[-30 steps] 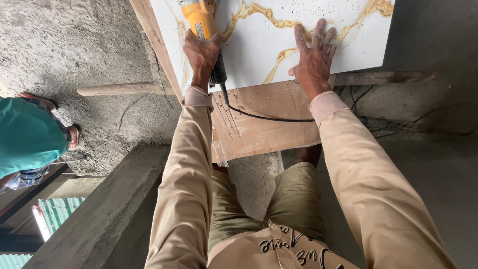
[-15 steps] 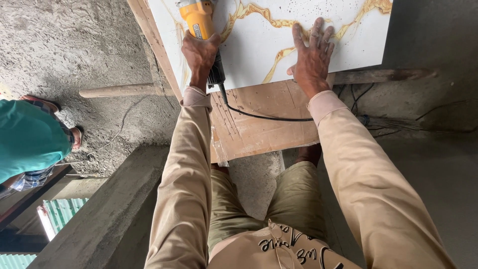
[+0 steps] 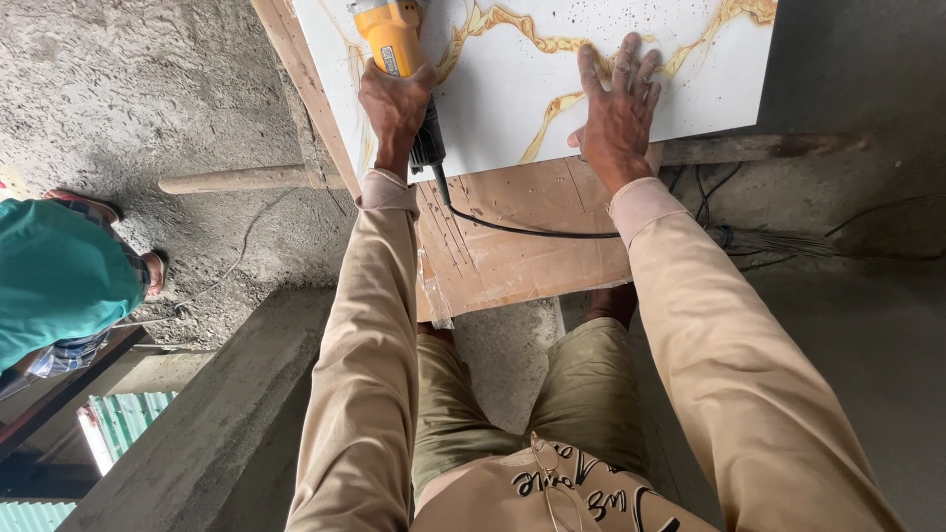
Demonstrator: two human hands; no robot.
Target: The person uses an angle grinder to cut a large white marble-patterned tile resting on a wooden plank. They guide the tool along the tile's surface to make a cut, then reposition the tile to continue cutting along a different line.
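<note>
Nearest: beige sleeves and olive shorts of the person crouching over a brown cardboard sheet (image 3: 522,251), with a black cable (image 3: 532,232) trailing across it. Mid: left hand (image 3: 394,103), grip wrapped tight around the yellow angle grinder (image 3: 394,39); right hand (image 3: 619,113), fingers spread flat, palm pressed on the white gold-veined tile (image 3: 512,99) lying atop the cardboard. Far: wooden batten (image 3: 301,89) along the tile's left edge, concrete floor (image 3: 148,99), and a bystander's teal shirt (image 3: 54,276) at left.
</note>
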